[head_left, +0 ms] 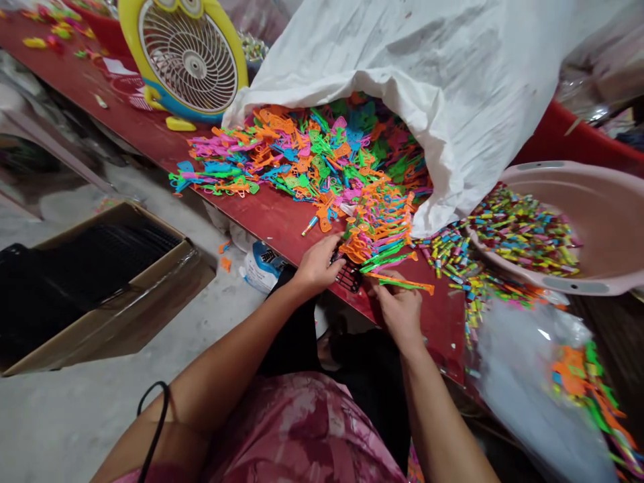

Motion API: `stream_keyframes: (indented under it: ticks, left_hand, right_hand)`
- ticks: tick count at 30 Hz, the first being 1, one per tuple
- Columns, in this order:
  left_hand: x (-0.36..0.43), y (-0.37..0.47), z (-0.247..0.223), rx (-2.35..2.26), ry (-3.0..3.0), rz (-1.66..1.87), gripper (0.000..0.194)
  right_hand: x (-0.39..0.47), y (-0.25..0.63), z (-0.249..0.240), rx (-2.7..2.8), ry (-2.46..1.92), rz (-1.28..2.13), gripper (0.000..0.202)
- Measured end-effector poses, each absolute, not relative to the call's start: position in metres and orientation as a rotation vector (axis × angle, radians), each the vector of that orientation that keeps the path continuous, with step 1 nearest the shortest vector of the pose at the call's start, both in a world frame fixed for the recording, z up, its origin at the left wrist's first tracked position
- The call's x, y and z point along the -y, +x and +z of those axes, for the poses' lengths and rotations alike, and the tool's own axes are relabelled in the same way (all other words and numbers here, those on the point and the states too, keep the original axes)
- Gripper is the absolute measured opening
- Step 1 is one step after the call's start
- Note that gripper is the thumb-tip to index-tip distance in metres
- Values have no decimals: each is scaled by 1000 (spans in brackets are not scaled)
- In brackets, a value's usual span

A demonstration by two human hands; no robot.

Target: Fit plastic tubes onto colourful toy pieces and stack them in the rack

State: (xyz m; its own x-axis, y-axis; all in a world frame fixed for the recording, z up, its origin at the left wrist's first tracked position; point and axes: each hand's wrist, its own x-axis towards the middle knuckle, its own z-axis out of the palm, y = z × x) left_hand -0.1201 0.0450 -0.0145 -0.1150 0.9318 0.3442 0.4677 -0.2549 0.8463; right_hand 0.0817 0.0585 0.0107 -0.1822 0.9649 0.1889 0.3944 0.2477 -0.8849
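Note:
My left hand (319,265) is closed on the edge of a small black plastic grid (348,276) at the table's front edge. A row of colourful toy sticks with flat heads (385,225) lies just beyond the grid, their handles pointing right. My right hand (401,310) pinches an orange and a green plastic stick (405,282) low beside the grid's right side. Part of the grid is hidden under the sticks and my left fingers. A loose pile of the same orange, green, pink and blue pieces (302,154) spills towards my hands.
A large white sack (402,40) lies open behind the pile. A yellow fan (194,64) stands at back left. On the right, a pink basin (604,221) holds small striped tubes, near a clear plastic bag (533,376). A cardboard box (145,295) of black pieces sits left.

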Motion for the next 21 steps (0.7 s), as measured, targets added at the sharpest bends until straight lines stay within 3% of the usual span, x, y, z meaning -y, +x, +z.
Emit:
stream_keyframes:
  ticks: [11,21]
  left_hand:
    - [-43,-118,-10,-1609,1693,1337,46]
    - [-43,-116,-14,-1666,1731,1308,40]
  right_hand:
    - [-54,81,10,2139,-1149,327,17]
    - [-51,81,7,2304,-1111,146,19]
